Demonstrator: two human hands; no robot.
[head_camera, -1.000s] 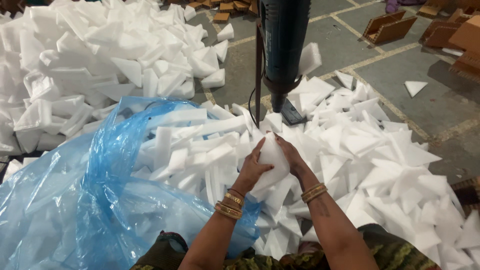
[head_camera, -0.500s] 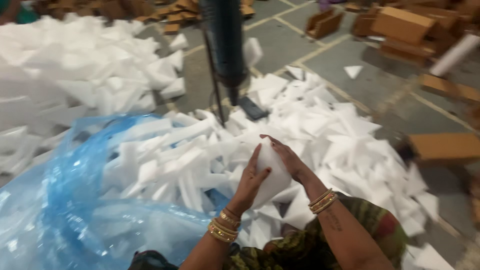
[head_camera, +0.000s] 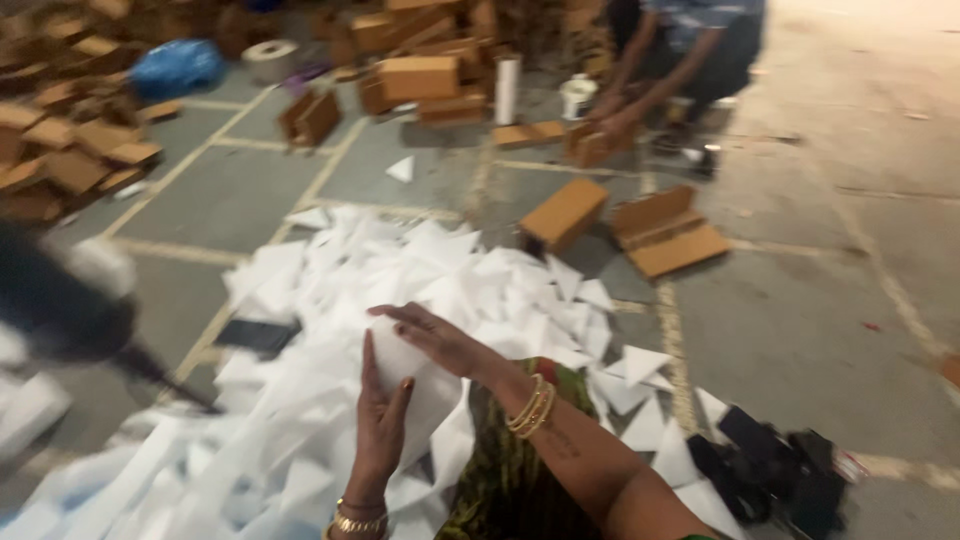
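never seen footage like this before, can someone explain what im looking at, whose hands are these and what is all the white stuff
There is no machine here. The picture comes from a camera worn on a person's head, looking down at their own two bare hands. The left hand and the right hand, both with gold bangles at the wrist, press a stack of white triangular foam pieces between them. More of these white foam triangles lie heaped on the grey concrete floor. Farther off are brown cardboard boxes, and another person crouches working among them. The picture is blurred, so finer detail is hard to tell.
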